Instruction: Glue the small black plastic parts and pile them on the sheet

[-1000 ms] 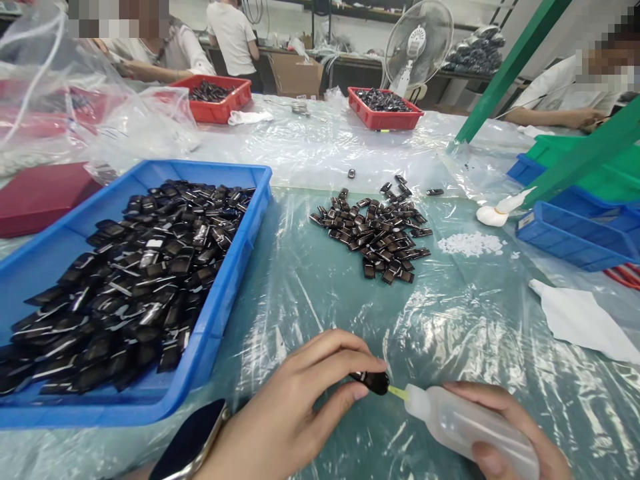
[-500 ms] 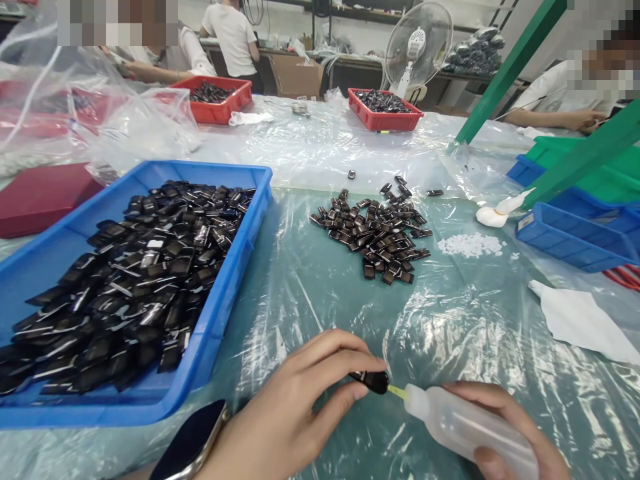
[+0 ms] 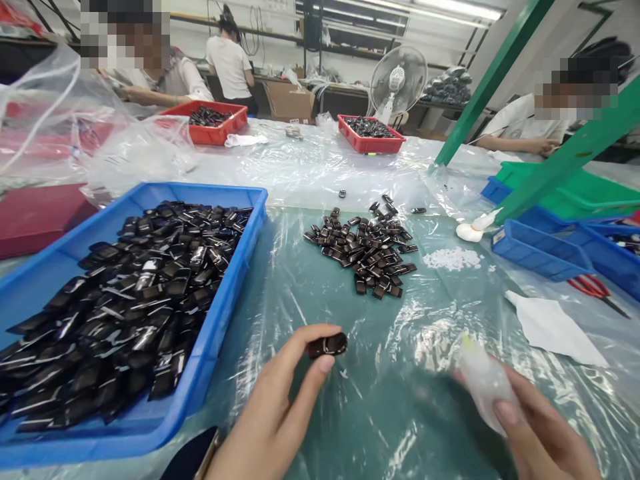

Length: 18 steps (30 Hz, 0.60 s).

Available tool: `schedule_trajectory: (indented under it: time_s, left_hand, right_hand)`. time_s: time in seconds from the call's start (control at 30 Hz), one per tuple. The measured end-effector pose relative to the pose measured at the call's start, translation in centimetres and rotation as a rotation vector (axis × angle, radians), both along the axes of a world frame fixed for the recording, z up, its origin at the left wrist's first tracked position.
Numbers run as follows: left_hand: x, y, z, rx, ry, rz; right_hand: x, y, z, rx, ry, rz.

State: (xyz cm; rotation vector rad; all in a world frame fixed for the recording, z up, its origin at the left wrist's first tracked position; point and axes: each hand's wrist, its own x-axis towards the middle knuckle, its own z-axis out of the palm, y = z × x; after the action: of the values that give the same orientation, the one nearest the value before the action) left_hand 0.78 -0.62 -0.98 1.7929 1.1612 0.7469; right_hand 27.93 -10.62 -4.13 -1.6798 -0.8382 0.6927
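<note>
The left hand (image 3: 273, 423) pinches a small black part (image 3: 327, 345) between the thumb tip and the forefinger, closed firmly on its left end; the right end stands free. The wrist is cut off by the lower edge of the view. To the right of this grip, well apart from it, the right hand (image 3: 545, 433) is closed around a pale squeeze bottle (image 3: 481, 380). The bottle is blurred, so its nozzle is hard to make out. Left of the pinched part stands a blue tray (image 3: 235, 280) filled with similar parts, and beyond the grip a loose heap (image 3: 365, 248) of them lies on the plastic sheet (image 3: 400, 400).
</note>
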Motion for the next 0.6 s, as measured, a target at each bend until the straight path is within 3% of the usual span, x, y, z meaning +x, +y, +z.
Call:
schedule_trajectory:
  time_s: [0.1,0.23,0.43,0.47,0.6]
  left_hand:
    - [0.0,0.3,-0.4,-0.005,-0.035,0.077]
    - [-0.1,0.4,-0.4,0.028,-0.040,0.052]
    - [-0.1,0.0,0.1,0.124,0.021,-0.060]
    - [-0.1,0.2,0.0,0.173,0.022,-0.072]
    - [0.0,0.8,-0.3,0.307,0.047,-0.083]
  right_hand:
    - [1.3,3.1,0.7,0.023,-0.026,0.134]
    - [0.8,6.3,0.8,0.055,-0.147,0.184]
    - [-3.2,3.9,-1.2,0.078,-0.335,-0.064]
    - [-4.2,3.4,-1.3,0.068,-0.371,-0.047]
    - [-8.0,3.4,-0.7,-0.023,-0.500,0.302]
